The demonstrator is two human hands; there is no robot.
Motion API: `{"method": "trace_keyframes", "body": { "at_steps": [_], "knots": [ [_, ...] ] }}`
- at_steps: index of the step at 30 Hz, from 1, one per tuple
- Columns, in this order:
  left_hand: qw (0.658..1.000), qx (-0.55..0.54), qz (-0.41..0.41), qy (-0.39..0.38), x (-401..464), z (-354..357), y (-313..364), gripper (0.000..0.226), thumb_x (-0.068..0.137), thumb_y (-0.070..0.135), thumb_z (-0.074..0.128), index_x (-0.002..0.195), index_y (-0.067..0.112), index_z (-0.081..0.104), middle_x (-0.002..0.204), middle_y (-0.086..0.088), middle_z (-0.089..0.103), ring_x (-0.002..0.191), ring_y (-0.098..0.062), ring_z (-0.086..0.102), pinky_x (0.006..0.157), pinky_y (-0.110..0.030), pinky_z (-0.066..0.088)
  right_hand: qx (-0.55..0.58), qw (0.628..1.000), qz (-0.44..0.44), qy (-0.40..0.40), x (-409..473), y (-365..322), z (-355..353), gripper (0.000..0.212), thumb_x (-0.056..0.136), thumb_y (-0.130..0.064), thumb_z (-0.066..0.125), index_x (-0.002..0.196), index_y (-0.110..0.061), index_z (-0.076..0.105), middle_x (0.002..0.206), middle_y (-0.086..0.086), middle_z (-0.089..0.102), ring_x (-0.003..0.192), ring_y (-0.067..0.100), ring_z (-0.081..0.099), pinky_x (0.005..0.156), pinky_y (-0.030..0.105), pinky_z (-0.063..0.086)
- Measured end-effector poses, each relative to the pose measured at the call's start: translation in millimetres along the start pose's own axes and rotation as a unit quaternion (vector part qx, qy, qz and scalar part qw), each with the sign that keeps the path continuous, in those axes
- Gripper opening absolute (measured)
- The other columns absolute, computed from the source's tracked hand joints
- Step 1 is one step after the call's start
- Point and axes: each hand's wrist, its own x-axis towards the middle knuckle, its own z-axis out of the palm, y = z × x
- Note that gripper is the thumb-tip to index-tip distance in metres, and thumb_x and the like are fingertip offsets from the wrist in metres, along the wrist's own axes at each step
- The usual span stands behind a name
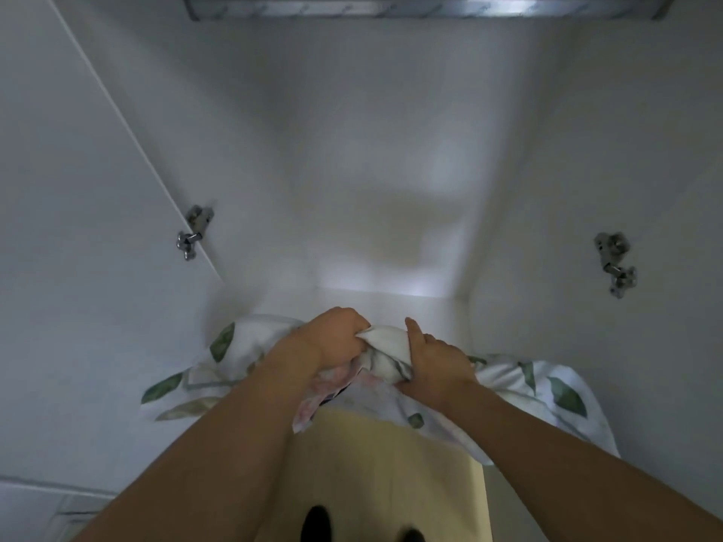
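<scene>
Left hand (pixel 332 340) and right hand (pixel 436 365) both grip the bunched leaf-print cloth (pixel 385 340) — fingers curled round it, gathering it compact — likely for stowing in the cupboard (pixel 371 150) at twelve o'clock.

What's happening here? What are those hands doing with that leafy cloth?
A person stands at an open white cupboard. The left hand and the right hand both grip a bunched white cloth with green leaf print, held at the cupboard's front edge. The loose ends of the cloth spill out to both sides. Inside, only bare white walls, a metal hinge on the left and a metal rail at the top can be seen.
</scene>
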Motion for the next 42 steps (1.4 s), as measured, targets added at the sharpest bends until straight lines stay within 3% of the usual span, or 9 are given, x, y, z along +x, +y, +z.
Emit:
{"method": "trace_keyframes", "body": {
  "at_steps": [3,5,11,16,20,25,27,34,42],
  "knots": [
    [1.0,0.008,-0.001,0.017,-8.1,-0.4,-2.3,0.016,0.086,0.01,0.058,0.079,0.001,0.067,0.08,-0.011,0.066,0.075,-0.021,0.059,0.07,-0.032,0.045,-0.03,0.999,0.0,-0.014,6.2,-11.1,-13.7,0.044,0.087,-0.033,0.058,0.124,-0.015,0.042,0.113,0.007,0.061,0.098,0.027,0.062,0.074,0.032,0.043],
    [0.999,0.023,-0.014,0.034,-16.3,-1.1,-7.7,0.016,0.087,0.011,0.056,0.077,0.003,0.066,0.078,-0.011,0.065,0.073,-0.021,0.058,0.066,-0.03,0.043,-0.026,0.999,-0.006,-0.02,9.3,-21.1,-20.5,0.031,0.089,-0.027,0.055,0.116,-0.014,0.048,0.112,0.008,0.062,0.099,0.028,0.062,0.076,0.033,0.045],
    [0.985,0.025,-0.098,0.137,-57.8,4.9,-48.6,0.026,0.088,0.038,0.046,0.092,0.021,0.065,0.094,0.0,0.068,0.087,-0.022,0.063,0.08,-0.034,0.048,-0.001,0.998,-0.027,-0.05,21.3,-70.6,-28.8,0.032,0.088,-0.021,0.056,0.12,-0.017,0.054,0.117,0.007,0.062,0.105,0.025,0.061,0.081,0.029,0.045],
    [0.924,0.094,-0.242,0.28,-105.3,16.2,-86.0,0.054,0.088,0.045,0.045,0.136,0.02,0.049,0.141,-0.003,0.051,0.133,-0.024,0.041,0.116,-0.046,0.016,-0.023,0.996,-0.026,-0.083,30.1,-120.7,-39.2,0.035,0.086,-0.027,0.058,0.119,-0.016,0.056,0.118,0.005,0.062,0.105,0.023,0.061,0.085,0.029,0.047],
    [0.791,-0.049,-0.402,0.459,-150.6,33.9,-100.2,0.055,0.088,0.03,0.053,0.139,0.012,0.046,0.142,-0.011,0.049,0.131,-0.03,0.043,0.114,-0.047,0.025,-0.013,0.995,-0.03,-0.091,35.9,-157.2,-40.5,0.033,0.086,-0.028,0.058,0.116,-0.014,0.059,0.115,0.005,0.064,0.103,0.022,0.062,0.079,0.027,0.046],
    [0.536,-0.404,-0.547,0.501,-208.1,44.3,-122.2,0.045,0.084,0.024,0.046,0.117,-0.006,0.054,0.12,-0.025,0.058,0.104,-0.042,0.058,0.086,-0.041,0.049,0.008,0.991,-0.014,-0.129,36.6,-177.9,-26.8,0.031,0.084,-0.024,0.056,0.11,-0.009,0.063,0.113,0.009,0.066,0.101,0.026,0.065,0.082,0.029,0.05],
    [0.492,-0.428,-0.569,0.502,-224.2,45.3,-128.7,0.043,0.09,0.021,0.046,0.121,-0.007,0.051,0.123,-0.024,0.055,0.111,-0.042,0.054,0.089,-0.041,0.045,0.023,0.989,-0.011,-0.148,35.9,-181.3,-19.2,0.026,0.082,-0.021,0.056,0.103,-0.008,0.062,0.11,0.011,0.066,0.098,0.027,0.065,0.081,0.03,0.051],
    [0.512,-0.354,-0.515,0.589,-229.6,37.4,-126.7,0.051,0.084,0.019,0.045,0.133,0.011,0.033,0.121,-0.018,0.055,0.098,-0.04,0.055,0.086,-0.046,0.048,0.038,0.986,-0.013,-0.163,37.2,-182.2,-17.5,0.021,0.076,-0.016,0.057,0.095,-0.008,0.058,0.091,0.008,0.061,0.088,0.027,0.064,0.081,0.032,0.054],
    [0.533,-0.287,-0.484,0.631,-232.6,39.3,-111.5,0.022,0.099,0.022,0.037,0.092,0.001,0.041,0.075,-0.014,0.05,0.067,-0.032,0.045,0.062,-0.037,0.03,0.067,0.988,0.0,-0.141,40.7,-157.1,-22.5,0.022,0.08,-0.023,0.055,0.097,-0.009,0.058,0.097,0.007,0.062,0.09,0.026,0.064,0.082,0.033,0.054]
  ]
}}
